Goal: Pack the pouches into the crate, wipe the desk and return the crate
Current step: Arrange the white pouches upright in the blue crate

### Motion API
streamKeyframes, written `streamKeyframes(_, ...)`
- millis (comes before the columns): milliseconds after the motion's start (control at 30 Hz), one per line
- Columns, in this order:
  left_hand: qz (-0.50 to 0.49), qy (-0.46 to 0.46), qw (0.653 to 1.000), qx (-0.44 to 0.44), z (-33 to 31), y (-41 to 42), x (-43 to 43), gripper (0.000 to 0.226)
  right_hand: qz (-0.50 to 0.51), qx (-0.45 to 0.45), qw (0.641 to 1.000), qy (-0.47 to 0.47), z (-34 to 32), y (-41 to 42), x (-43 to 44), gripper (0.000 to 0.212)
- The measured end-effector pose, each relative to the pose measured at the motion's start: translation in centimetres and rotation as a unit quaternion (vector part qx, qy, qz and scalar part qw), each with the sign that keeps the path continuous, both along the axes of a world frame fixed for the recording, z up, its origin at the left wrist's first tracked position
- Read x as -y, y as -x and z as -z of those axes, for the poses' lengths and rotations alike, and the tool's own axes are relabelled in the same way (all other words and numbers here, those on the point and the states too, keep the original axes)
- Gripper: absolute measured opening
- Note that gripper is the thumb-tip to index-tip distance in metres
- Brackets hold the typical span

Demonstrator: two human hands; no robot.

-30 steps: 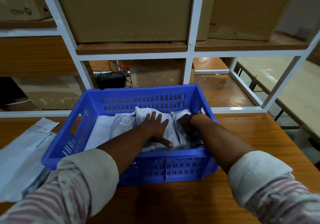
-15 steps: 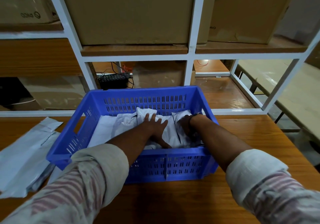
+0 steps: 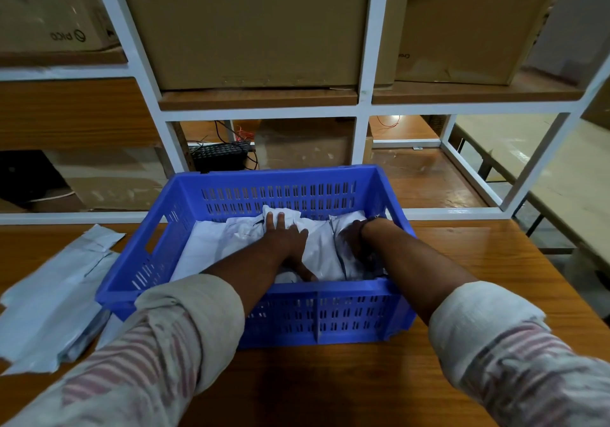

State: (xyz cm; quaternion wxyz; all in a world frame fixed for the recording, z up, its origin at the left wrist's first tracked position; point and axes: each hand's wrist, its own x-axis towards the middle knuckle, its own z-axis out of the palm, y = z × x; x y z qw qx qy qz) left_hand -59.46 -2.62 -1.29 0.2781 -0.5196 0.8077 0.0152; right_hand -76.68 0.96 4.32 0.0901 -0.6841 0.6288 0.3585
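Behind the wooden worktop (image 3: 330, 383) stands white shelving, and both hands stay pressed into the blue slotted plastic crate (image 3: 317, 311), the left hand (image 3: 287, 242) now flatter on the white pouches (image 3: 320, 248), the right hand (image 3: 351, 238) tucking them, more white pouches on the worktop (image 3: 56, 298) unpacked.

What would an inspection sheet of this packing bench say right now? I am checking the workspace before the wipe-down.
Surface: wooden desk, bare in front of the crate.
Job's things: blue crate on the desk, white pouches inside; more pouches lie outside, at its left.
Clutter: nothing seen.
Grippers: left hand flat on the pouches; right hand pushed among them, grasp unclear.
Cables: black and red wires behind the crate.
Surroundings: white shelving with cardboard boxes.
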Motion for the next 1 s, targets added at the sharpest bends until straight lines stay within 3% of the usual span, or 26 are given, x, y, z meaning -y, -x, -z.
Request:
streamKeyframes(233, 0.006, 0.011, 0.999, -0.037, 0.3, 0.2, 0.3, 0.149, 0.027, 0.039, 0.999, 0.003, 1.0, 0.2, 0.7, 0.068)
streamKeyframes(500, 0.002, 0.014, 0.996, -0.086, -0.3, 0.1, -0.1, 0.146, 0.074, 0.087, 0.993, 0.037, 0.2, -0.1, -0.1, 0.059)
streamKeyframes(833, -0.015, -0.011, 0.998, -0.066, -0.4, -0.4, -0.1, 0.144, 0.094, 0.062, 0.994, 0.007, -0.4, -0.3, -0.8, 0.061)
streamKeyframes(933, -0.038, -0.019, 0.993, -0.106, -1.1, -0.3, -0.2, 0.139, 0.082, 0.081, 0.993, -0.019, -0.3, 0.0, -0.4, 0.064)
streamKeyframes(1000, -0.057, -0.018, 0.986, -0.158, -2.0, -0.4, -0.3, 0.13, 0.034, 0.092, 0.995, 0.014, -0.1, -0.1, 0.2, 0.071)
